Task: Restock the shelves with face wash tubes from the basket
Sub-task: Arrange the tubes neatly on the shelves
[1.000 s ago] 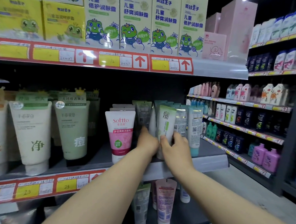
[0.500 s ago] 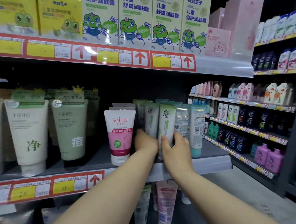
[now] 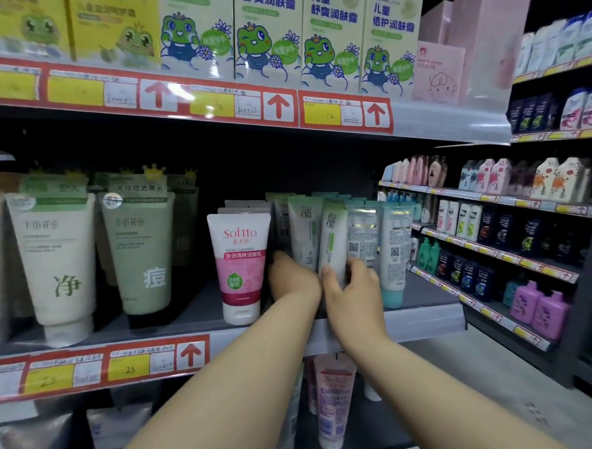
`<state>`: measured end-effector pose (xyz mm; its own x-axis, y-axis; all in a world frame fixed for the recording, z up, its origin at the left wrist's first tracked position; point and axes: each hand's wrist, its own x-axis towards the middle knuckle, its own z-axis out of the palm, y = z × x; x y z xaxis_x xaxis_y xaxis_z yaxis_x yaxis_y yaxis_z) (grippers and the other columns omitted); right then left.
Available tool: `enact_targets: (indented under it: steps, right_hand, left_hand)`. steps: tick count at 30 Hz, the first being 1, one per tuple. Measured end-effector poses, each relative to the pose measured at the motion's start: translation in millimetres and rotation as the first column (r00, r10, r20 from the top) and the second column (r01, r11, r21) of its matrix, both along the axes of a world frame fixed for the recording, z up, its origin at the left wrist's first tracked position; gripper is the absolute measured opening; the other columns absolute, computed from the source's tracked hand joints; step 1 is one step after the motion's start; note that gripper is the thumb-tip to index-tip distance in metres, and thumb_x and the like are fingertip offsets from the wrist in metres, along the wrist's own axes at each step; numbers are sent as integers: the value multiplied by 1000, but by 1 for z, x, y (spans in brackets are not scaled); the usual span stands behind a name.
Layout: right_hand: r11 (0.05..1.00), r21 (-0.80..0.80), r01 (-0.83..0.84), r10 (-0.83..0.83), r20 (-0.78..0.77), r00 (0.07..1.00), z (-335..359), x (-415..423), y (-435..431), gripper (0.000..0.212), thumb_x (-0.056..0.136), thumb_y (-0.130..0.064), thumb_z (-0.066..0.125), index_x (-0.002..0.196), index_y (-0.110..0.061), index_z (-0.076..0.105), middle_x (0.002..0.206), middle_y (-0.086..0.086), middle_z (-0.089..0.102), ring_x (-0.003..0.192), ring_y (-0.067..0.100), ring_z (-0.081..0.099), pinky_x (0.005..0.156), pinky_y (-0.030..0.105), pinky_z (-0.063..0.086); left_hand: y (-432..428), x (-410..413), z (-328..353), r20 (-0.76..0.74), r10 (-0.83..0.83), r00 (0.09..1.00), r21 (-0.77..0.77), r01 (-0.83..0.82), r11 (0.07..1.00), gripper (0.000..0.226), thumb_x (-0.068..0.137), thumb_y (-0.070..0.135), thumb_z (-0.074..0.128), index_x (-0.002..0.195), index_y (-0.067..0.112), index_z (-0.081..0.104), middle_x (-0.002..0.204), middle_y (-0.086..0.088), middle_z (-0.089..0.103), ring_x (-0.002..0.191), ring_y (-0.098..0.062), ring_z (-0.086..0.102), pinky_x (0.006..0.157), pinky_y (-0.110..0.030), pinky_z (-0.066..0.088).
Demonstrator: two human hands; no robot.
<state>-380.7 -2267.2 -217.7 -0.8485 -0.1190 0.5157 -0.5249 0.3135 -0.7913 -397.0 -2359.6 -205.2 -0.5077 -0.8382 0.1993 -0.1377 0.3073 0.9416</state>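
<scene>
Both my hands reach into the middle shelf [image 3: 426, 324]. My right hand [image 3: 351, 290] grips the lower part of a white-and-green face wash tube [image 3: 333, 236] that stands upright in a tight row of pale tubes. My left hand [image 3: 292, 281] sits just left of it, fingers hidden behind the row, against another pale green tube [image 3: 303, 234]. A pink-and-white Softto tube [image 3: 240, 265] stands to the left of my left hand. Tubes with printed backs and teal caps [image 3: 394, 253] stand to the right. No basket is in view.
Large white [image 3: 55, 271] and green [image 3: 142, 263] cleanser tubes fill the shelf's left side. Frog-print boxes [image 3: 267, 37] line the shelf above. More tubes [image 3: 334, 397] hang on the shelf below. A side rack [image 3: 494, 248] of bottles runs along the right, beside the grey floor.
The white-and-green tube has been pushed from a tilted position to upright in the row. My hands have stayed at its base, and the camera has shifted a little.
</scene>
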Motion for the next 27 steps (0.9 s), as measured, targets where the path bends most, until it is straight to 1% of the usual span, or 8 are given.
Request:
enact_targets:
  steps: [4, 7, 11, 15, 17, 20, 22, 27]
  right_hand:
    - [1000, 21, 0, 0, 42, 999, 4, 9, 0, 30, 94, -28, 47, 112, -4, 53, 115, 19, 54, 108, 35, 50, 92, 40, 42]
    - [1000, 3, -5, 5, 103, 995, 11, 15, 1, 26, 93, -23, 44, 109, -4, 53, 113, 18, 59, 106, 34, 53, 89, 40, 44]
    - [999, -10, -39, 41, 179, 983, 17, 19, 4, 25, 91, -20, 43, 109, -6, 52, 110, 16, 60, 102, 34, 55, 82, 37, 43]
    - [996, -59, -64, 75, 229, 971, 21, 21, 6, 27, 90, -20, 48, 113, -8, 52, 106, 9, 61, 98, 28, 56, 76, 31, 40]
    - [995, -70, -75, 91, 249, 964, 23, 20, 5, 33, 88, -21, 50, 120, -11, 50, 110, 6, 61, 101, 25, 57, 81, 30, 43]
    - [996, -23, -88, 90, 246, 965, 25, 19, 1, 40, 87, -25, 52, 125, -12, 51, 119, 10, 59, 110, 28, 56, 95, 39, 46]
    - [995, 17, -99, 92, 258, 962, 27, 17, -1, 40, 87, -28, 52, 124, -13, 53, 121, 14, 58, 113, 31, 55, 98, 43, 45]
    - [994, 55, -94, 74, 294, 953, 31, 16, 0, 44, 87, -31, 52, 129, -19, 51, 124, 17, 47, 113, 33, 53, 103, 39, 42]
  left_hand:
    - [6, 14, 2, -44, -36, 998, -64, 33, 997, 36, 81, 12, 64, 115, 6, 53, 119, -14, 62, 112, -32, 58, 93, -37, 48]
    - [14, 29, 4, -130, -171, 977, -116, 156, 981, 35, 82, 2, 55, 117, 8, 59, 117, -10, 64, 110, -25, 60, 91, -28, 46]
    - [20, 40, 9, -187, -403, 896, -59, 399, 915, 32, 80, 2, 60, 108, 15, 68, 106, -7, 70, 101, -22, 64, 88, -32, 52]
    - [20, 41, 10, -180, -456, 871, -19, 461, 887, 30, 80, 6, 66, 108, 17, 69, 103, -7, 71, 97, -20, 65, 84, -29, 53]
    - [20, 43, 11, -178, -474, 862, 2, 482, 876, 34, 81, 5, 63, 112, 18, 68, 106, -6, 71, 99, -20, 65, 88, -32, 53]
    - [19, 45, 10, -202, -496, 845, 41, 513, 857, 37, 81, 2, 58, 112, 20, 68, 107, -6, 71, 101, -21, 66, 92, -36, 53]
    - [20, 48, 11, -214, -511, 833, 60, 533, 844, 37, 83, 2, 55, 113, 20, 67, 107, -4, 70, 101, -19, 65, 93, -32, 52]
    - [18, 54, 12, -218, -545, 810, 76, 571, 817, 39, 86, 5, 51, 119, 21, 63, 113, -3, 69, 104, -18, 63, 95, -32, 50]
